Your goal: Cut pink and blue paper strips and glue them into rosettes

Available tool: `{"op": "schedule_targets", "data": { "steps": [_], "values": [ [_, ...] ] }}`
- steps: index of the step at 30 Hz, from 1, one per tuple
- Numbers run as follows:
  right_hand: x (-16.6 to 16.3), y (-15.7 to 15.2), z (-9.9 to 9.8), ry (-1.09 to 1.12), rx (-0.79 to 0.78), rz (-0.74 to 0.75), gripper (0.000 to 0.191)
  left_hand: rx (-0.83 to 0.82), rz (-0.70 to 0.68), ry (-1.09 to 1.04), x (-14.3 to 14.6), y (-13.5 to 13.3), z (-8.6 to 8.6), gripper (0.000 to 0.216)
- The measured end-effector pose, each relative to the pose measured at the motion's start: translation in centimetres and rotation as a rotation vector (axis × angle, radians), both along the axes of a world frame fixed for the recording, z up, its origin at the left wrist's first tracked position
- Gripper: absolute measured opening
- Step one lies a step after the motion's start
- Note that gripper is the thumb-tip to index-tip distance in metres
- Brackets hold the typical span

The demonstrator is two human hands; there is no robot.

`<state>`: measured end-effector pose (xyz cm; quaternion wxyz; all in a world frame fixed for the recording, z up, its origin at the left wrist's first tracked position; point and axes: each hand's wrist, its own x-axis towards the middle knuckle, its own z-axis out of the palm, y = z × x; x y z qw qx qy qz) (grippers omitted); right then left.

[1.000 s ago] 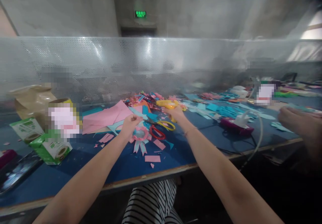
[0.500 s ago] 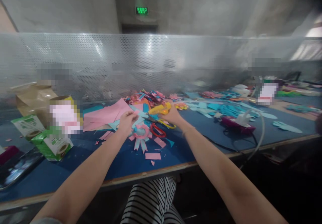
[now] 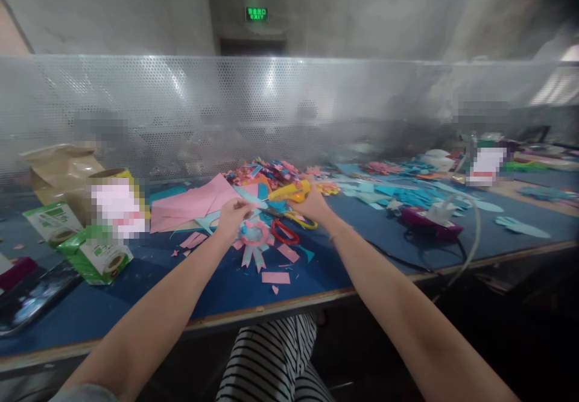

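Observation:
My right hand (image 3: 312,206) grips a yellow glue gun (image 3: 289,192), its nozzle pointing left toward my left hand (image 3: 233,215). My left hand is closed in a pinch on a small paper piece, too small to name. Just below it on the blue table (image 3: 226,293) lies a pink and light-blue paper rosette (image 3: 256,239) with ribbon tails. Red and yellow scissors (image 3: 289,227) lie next to the rosette, under my right hand.
Pink paper sheets (image 3: 194,203) and a heap of coloured scraps (image 3: 266,176) lie behind my hands. Green boxes (image 3: 94,257), a yellow tin (image 3: 115,200) and a phone (image 3: 31,296) sit at the left. A purple device (image 3: 436,221) with a cable and blue cut-outs (image 3: 398,194) lie at the right. A perforated metal screen (image 3: 289,106) backs the table.
My right hand brought the glue gun left and nearer, up to my left hand's pinched piece. Another person's hand at the right edge has left the view.

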<state>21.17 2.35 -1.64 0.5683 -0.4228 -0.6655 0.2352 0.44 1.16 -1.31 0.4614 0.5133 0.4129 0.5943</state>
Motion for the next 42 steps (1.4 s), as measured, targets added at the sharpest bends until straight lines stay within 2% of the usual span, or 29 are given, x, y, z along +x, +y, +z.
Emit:
{"op": "schedule_targets", "data": {
  "steps": [8, 19, 30, 42],
  "values": [
    [0.16, 0.24, -0.44, -0.085, 0.036, -0.025, 0.068, 0.031, 0.025, 0.071, -0.06, 0.18, -0.25, 0.017],
    [0.22, 0.18, -0.55, -0.091, 0.013, 0.037, 0.071, 0.029, 0.011, 0.062, -0.01, 0.23, -0.38, 0.019],
    [0.57, 0.08, -0.32, -0.131, 0.015, 0.002, 0.070, 0.020, 0.000, 0.042, -0.03, 0.39, -0.57, 0.019],
    [0.48, 0.40, -0.42, -0.098, -0.029, -0.007, 0.069, -0.013, -0.080, 0.039, 0.27, -0.20, -0.27, 0.020]
  ]
}}
